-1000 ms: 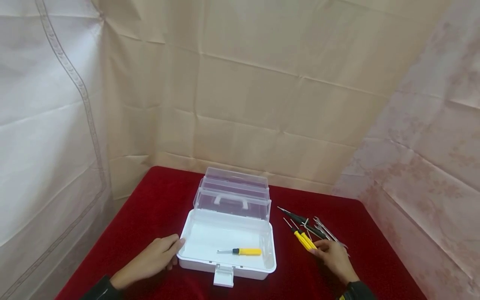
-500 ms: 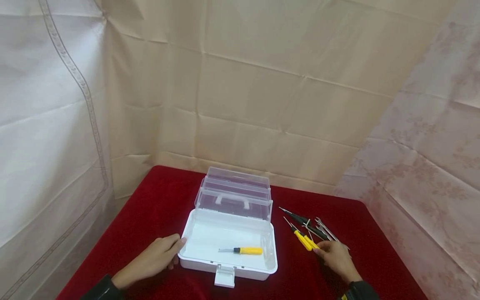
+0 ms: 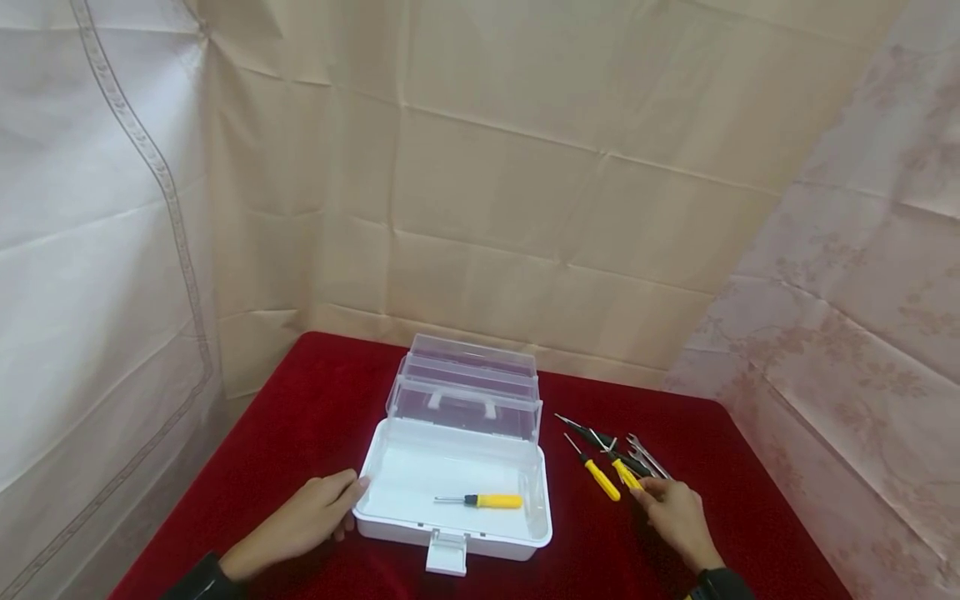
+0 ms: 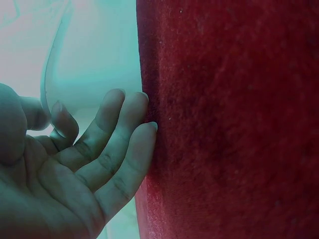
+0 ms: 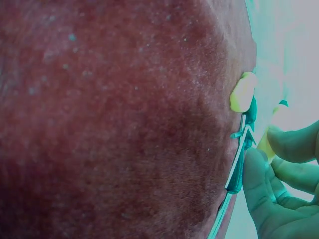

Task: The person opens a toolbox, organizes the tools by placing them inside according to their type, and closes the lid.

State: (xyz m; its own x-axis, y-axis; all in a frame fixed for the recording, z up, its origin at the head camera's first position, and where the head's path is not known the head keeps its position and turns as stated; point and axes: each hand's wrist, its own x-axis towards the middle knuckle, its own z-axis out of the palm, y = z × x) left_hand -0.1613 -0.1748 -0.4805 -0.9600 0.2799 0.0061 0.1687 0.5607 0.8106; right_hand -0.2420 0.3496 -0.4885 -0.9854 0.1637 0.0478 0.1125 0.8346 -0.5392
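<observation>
My left hand grips the left rim of an open white toolbox; in the left wrist view the thumb and index finger pinch the rim, with the other fingers along the outer wall. A yellow-handled screwdriver lies inside the box. Right of it, my right hand pinches a second yellow screwdriver by the handle end, its shaft slanting up and left. A third yellow screwdriver lies on the red cloth beside it. In the right wrist view, thumb and fingertips close on the held handle.
Dark-handled screwdrivers and metal wrenches lie in a loose pile beyond my right hand. The box's clear lid with trays leans back behind it, its latch hanging in front. Red cloth covers the table; draped sheets surround it.
My right hand has drawn one yellow screwdriver away from the other, slightly right and up, leaving the other on the cloth. My left hand stays on the toolbox rim.
</observation>
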